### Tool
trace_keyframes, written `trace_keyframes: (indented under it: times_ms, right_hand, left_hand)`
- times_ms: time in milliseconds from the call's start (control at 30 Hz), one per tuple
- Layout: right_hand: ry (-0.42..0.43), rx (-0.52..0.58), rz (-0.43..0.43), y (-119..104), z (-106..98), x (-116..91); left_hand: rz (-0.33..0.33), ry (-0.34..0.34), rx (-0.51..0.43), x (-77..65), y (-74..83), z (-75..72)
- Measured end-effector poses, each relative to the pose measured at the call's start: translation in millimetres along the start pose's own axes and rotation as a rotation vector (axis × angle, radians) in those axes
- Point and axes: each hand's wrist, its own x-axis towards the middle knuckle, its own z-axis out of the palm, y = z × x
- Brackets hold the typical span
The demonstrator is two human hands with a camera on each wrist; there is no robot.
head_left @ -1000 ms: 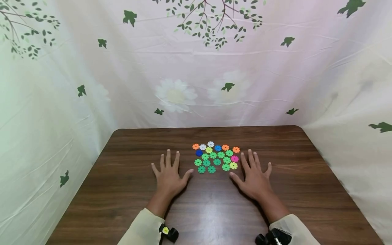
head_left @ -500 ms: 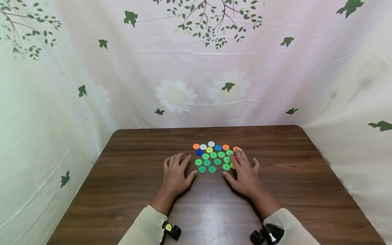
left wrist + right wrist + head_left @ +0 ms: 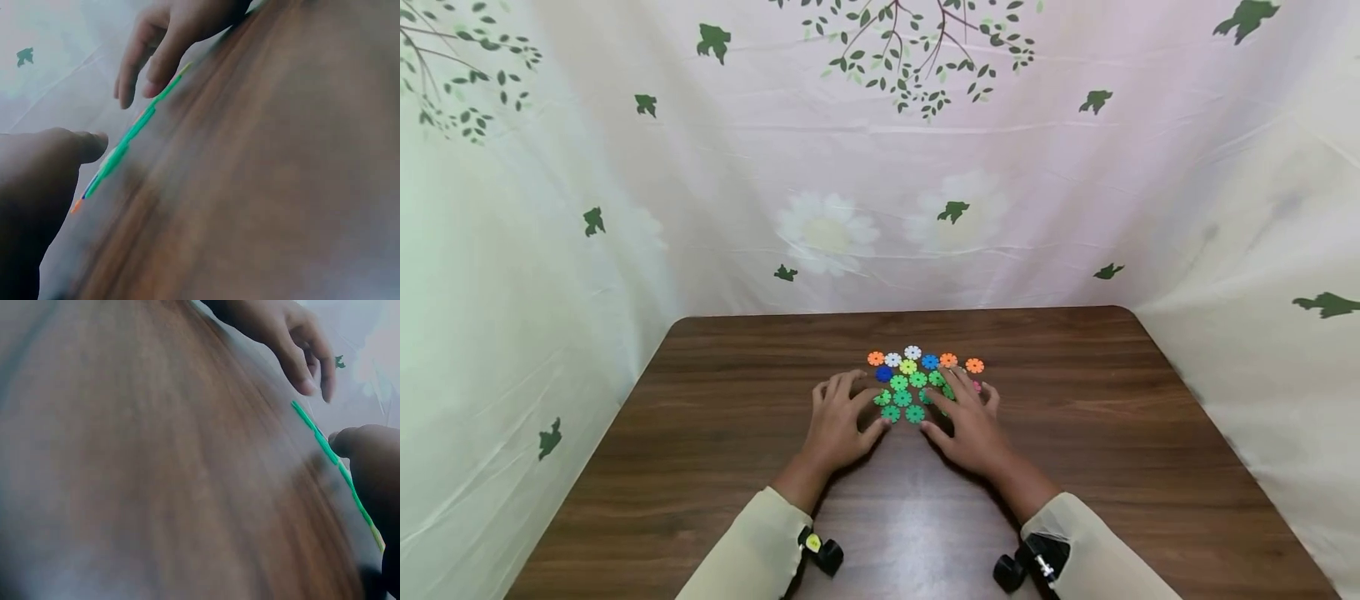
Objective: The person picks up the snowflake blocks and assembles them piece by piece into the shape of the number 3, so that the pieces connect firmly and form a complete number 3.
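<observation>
Flat notched plastic discs, shaped like little flowers, lie in a cluster on the brown table. Most are green (image 3: 902,398), with white (image 3: 912,352), orange (image 3: 974,365), yellow (image 3: 907,367) and blue (image 3: 884,374) ones toward the far side. At the cluster's left edge is my left hand (image 3: 837,423), fingers loosely bent and thumb apart, holding nothing. My right hand (image 3: 967,429) reaches over the right part of the cluster with fingers spread, hiding several discs beneath it. The left wrist view shows the green discs (image 3: 128,137) edge-on, low on the table between both hands.
The wooden table (image 3: 737,500) has rounded far corners. Around it hangs a pale cloth (image 3: 715,183) printed with leaves, birds and flowers. Black wrist cameras are strapped over both light sleeves (image 3: 748,550).
Both hands have moved inward from either side of the cluster, the right one farther, now covering its right discs. Their fingers, spread wide before, are more bent. The discs have hardly moved.
</observation>
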Motion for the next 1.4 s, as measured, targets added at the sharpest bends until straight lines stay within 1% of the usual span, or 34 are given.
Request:
trace_keyframes:
  times_ms: [133, 267, 367, 500, 667, 833, 900, 1033, 1133, 1267, 1400]
  right_hand:
    - [0.012, 0.025, -0.03, -1.4, 6.8, 7.7]
    - [0.013, 0.027, -0.063, -3.2, 9.3, 13.3]
    - [0.005, 0.026, -0.073, -5.4, 8.2, 15.4]
    - [-0.003, 0.025, -0.062, -8.2, 6.5, 15.3]
    - [-0.001, 0.019, -0.049, -10.3, 7.0, 14.4]
    - [0.002, 0.04, -0.029, -10.6, 6.1, 11.8]
    - [-0.001, 0.046, -0.023, -10.5, 5.5, 11.2]
    - [-0.013, 0.062, -0.025, -10.8, 6.2, 12.0]
    - [-0.037, 0.075, -0.016, -11.2, 7.5, 12.5]
    - [-0.085, 0.092, 0.007, -11.9, 9.0, 13.0]
    - [-0.104, 0.118, 0.028, -12.3, 10.4, 13.9]
  left_hand:
    - [0.039, -0.004, -0.025, 6.8, -2.5, 1.9]
    - [0.04, -0.042, -0.07, 9.6, -1.3, 2.8]
    - [0.005, -0.072, -0.119, 10.7, 0.8, 3.2]
    - [-0.034, -0.1, -0.186, 11.8, 4.2, 2.9]
    - [-0.062, -0.098, -0.212, 11.7, 5.3, 1.6]
    - [-0.096, -0.118, -0.275, 11.6, 4.6, 1.5]
    - [-0.103, -0.123, -0.288, 11.5, 4.5, 1.7]
    - [-0.11, -0.129, -0.284, 11.3, 4.6, 1.3]
    - [-0.114, -0.146, -0.282, 10.9, 4.5, 1.3]
    - [-0.115, -0.167, -0.306, 10.5, 4.0, 2.2]
    - [-0.123, -0.186, -0.346, 11.2, 3.7, 1.8]
